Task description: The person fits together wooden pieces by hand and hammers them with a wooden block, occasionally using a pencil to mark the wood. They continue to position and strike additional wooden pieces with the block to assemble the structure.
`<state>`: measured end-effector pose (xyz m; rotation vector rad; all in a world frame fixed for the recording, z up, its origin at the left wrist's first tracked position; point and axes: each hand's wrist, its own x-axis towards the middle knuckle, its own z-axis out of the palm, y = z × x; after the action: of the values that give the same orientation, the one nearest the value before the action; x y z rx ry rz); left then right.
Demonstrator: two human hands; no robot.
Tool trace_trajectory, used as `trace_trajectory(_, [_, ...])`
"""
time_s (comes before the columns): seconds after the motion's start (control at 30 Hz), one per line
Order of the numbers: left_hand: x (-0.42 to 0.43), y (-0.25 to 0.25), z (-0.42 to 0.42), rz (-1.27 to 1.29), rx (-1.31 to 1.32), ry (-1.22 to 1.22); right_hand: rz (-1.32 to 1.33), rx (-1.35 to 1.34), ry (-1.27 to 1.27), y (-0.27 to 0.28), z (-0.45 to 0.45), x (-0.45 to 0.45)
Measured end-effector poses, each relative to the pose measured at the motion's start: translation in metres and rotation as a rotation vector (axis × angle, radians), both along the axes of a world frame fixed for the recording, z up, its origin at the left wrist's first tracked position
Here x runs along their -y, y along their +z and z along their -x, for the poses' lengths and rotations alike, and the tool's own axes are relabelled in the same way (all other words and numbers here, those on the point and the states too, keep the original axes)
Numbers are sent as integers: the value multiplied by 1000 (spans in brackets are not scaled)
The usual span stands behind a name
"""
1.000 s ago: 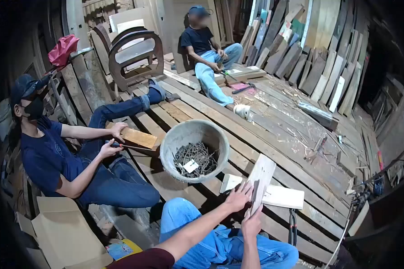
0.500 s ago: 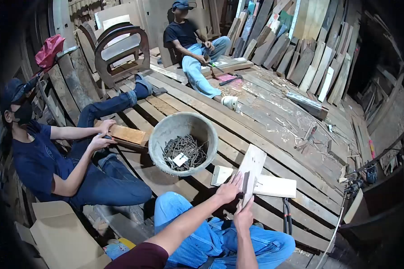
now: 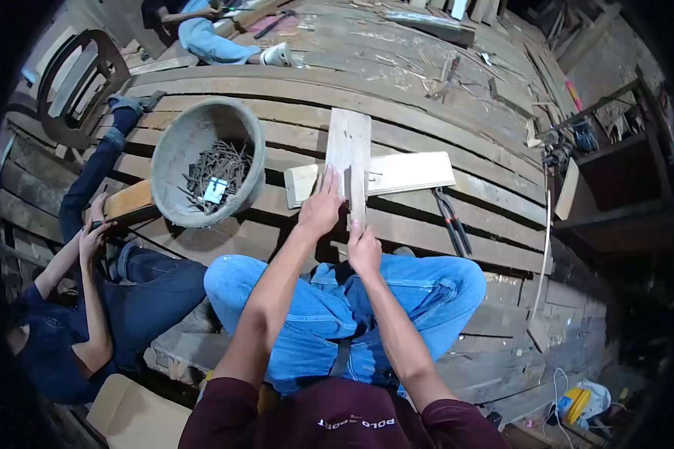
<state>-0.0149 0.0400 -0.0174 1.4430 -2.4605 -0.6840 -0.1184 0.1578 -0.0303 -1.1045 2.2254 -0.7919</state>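
A flat wooden board [image 3: 346, 138] with a notch or slot near its lower part lies across a paler board [image 3: 412, 172]. My left hand [image 3: 321, 205] rests on the lower left of the upper board, fingers stretched forward. At the board's near end, my right hand [image 3: 364, 248] is closed round its narrow part. Red-handled pliers [image 3: 452, 223] lie right of my right hand. A grey bucket [image 3: 168, 176] stands to the left, with many dark nails [image 3: 225, 166] and a small white piece inside.
At the left, a co-worker in dark blue [image 3: 146, 295] holds a wooden block [image 3: 129, 198]. Another person's leg [image 3: 213, 46] shows at the top. A curved wooden frame [image 3: 50, 90] stands upper left, a cardboard box [image 3: 138, 415] lower left. Gaps separate the floor slats [image 3: 494, 194].
The view has tilted down and turned right, so the bucket and co-workers appear farther left and higher. Both my hands remain on the upper board.
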Motion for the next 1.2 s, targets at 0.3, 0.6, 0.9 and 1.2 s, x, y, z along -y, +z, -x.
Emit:
trace_trajectory(0.3, [1, 4, -2, -30, 39, 3, 70, -72, -66, -5, -6, 4])
trace_trajectory(0.6, [-1, 3, 1, 32, 94, 4, 84, -20, -187, -10, 2, 27])
trace_trajectory(0.9, [0, -17, 0, 150, 11, 0, 21, -76, -171, -5, 2, 16])
trace_trajectory(1.2, [-1, 7, 5, -75, 13, 25, 91, -43, -145, -7, 8, 13])
